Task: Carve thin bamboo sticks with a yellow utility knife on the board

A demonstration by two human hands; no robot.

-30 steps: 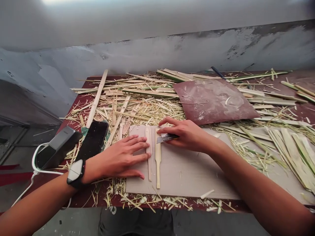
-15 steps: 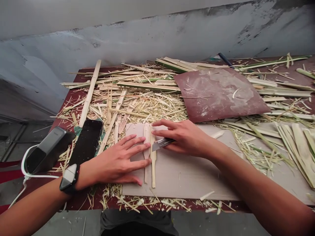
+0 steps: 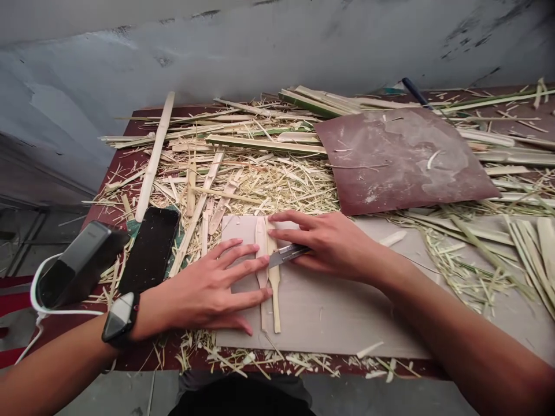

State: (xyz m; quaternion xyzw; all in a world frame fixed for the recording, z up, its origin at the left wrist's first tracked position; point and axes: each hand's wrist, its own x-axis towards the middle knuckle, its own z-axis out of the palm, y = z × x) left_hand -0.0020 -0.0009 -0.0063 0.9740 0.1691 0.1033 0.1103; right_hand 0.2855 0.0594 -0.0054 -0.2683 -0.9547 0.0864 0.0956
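Two slim, pale bamboo pieces lie side by side, lengthwise, on a flat greyish board (image 3: 338, 312). The left bamboo piece (image 3: 261, 231) passes under the fingers of my left hand (image 3: 212, 289), which are spread apart and resting on it. The right bamboo piece (image 3: 274, 289) narrows to a thin stem toward me. My right hand (image 3: 333, 245) holds a utility knife (image 3: 288, 253), its blade lying across the right piece close to my left fingertips. The index and middle fingers of that hand reach out to the upper end of the right piece.
Bamboo shavings (image 3: 299, 179) and split strips (image 3: 264, 144) cover the table's back. A sheet of reddish-brown sandpaper (image 3: 403, 156) lies over them. At left are a black phone (image 3: 150, 248) and a dark device (image 3: 80, 263) with a white cable (image 3: 37, 289). A wall (image 3: 243, 52) stands behind.
The view has shifted slightly, so the table contents appear moved. Both hands keep nearly the same pose on the bamboo pieces, and the knife stays in my right hand.
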